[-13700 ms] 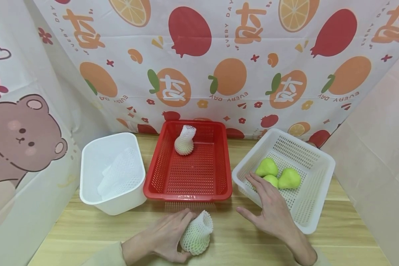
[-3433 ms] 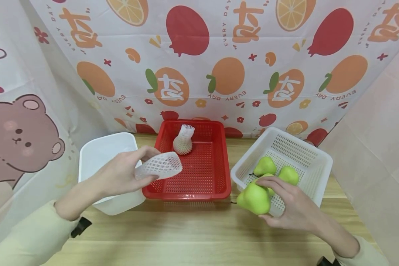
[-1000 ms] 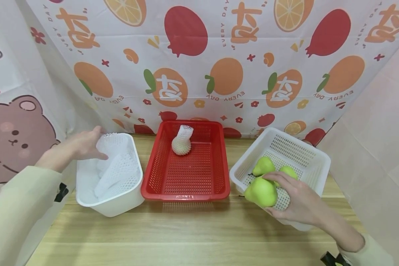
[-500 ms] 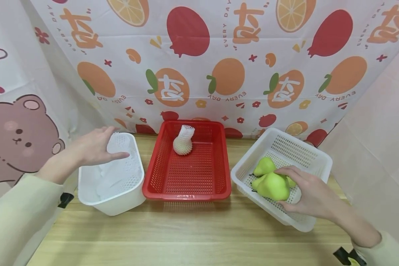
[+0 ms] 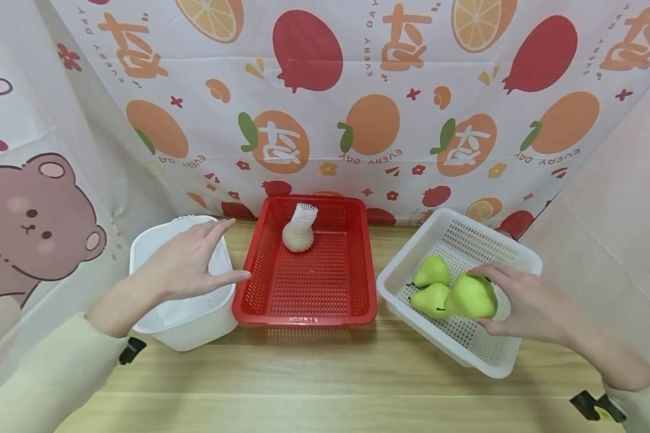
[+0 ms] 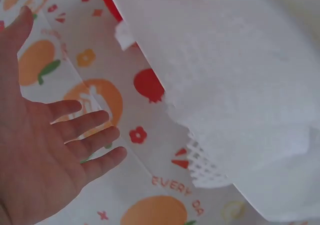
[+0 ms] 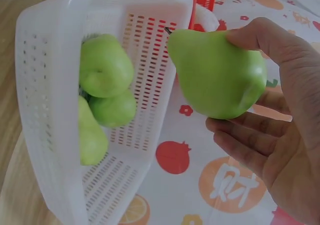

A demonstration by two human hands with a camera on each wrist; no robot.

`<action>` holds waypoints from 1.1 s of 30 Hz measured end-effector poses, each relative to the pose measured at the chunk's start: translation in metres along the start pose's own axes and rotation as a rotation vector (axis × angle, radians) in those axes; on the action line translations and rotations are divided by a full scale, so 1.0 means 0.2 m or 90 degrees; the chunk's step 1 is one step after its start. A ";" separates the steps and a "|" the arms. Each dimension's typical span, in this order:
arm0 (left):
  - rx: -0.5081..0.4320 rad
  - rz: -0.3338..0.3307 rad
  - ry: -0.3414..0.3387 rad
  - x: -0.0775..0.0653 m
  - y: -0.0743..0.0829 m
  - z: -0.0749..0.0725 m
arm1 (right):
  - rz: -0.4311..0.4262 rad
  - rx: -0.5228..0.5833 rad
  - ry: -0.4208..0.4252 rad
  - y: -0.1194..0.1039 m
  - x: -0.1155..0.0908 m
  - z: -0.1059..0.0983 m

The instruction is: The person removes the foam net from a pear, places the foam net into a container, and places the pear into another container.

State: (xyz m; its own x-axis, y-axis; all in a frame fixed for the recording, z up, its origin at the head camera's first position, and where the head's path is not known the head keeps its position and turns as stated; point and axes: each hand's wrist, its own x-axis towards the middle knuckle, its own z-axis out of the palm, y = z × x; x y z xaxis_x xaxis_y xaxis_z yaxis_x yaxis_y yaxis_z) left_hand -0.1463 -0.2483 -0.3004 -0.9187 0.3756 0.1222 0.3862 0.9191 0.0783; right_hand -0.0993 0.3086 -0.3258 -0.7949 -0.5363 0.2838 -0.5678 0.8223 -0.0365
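Note:
My left hand (image 5: 181,264), fingers spread and holding nothing, hovers over the white tub (image 5: 195,334) and hides part of its inside. White foam netting (image 6: 205,165) pokes over the tub's rim in the left wrist view. At the right, my right hand (image 5: 531,304) grips a green pear (image 5: 471,297) between thumb and fingers, above the white perforated basket (image 5: 482,240). Beneath it lie more green pears (image 5: 432,270); the right wrist view shows three inside, one pear (image 7: 105,67) nearest the top.
Between the two white containers stands a red perforated basket (image 5: 325,276). A round item in a foam net (image 5: 299,231) sits at its back left. The wooden table (image 5: 314,379) stretches in front, and a fruit-print curtain (image 5: 325,132) hangs close behind.
Earlier my left hand held a netted fruit, then an empty foam net; it let the net go at the tub and has moved right. My right hand has carried its pear rightward.

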 end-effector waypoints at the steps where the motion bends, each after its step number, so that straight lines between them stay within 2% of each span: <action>1: 0.002 0.010 0.010 -0.01 0.02 0.01 | 0.006 0.001 -0.012 0.00 0.00 0.00; 8: 0.022 0.060 0.098 -0.05 0.14 0.08 | 0.041 0.007 -0.078 0.01 -0.01 0.03; 16: 0.028 0.087 0.142 -0.11 0.25 0.16 | 0.067 0.009 -0.121 0.04 -0.02 0.09; 22: 0.020 0.127 0.140 -0.15 0.31 0.25 | 0.076 0.022 -0.152 0.06 -0.04 0.16; 28: 0.022 0.127 0.118 -0.19 0.36 0.35 | 0.073 0.024 -0.151 0.06 -0.06 0.23; 33: 0.022 0.136 0.125 -0.21 0.37 0.39 | 0.062 0.022 -0.137 0.08 -0.07 0.27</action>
State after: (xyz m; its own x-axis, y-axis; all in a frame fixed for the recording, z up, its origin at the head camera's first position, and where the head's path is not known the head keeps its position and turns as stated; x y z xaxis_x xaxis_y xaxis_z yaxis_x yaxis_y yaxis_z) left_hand -0.0858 -0.1858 -0.3773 -0.7825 0.5333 0.3214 0.5625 0.8268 -0.0027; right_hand -0.1085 0.3192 -0.3814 -0.8717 -0.4855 0.0669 -0.4898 0.8675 -0.0872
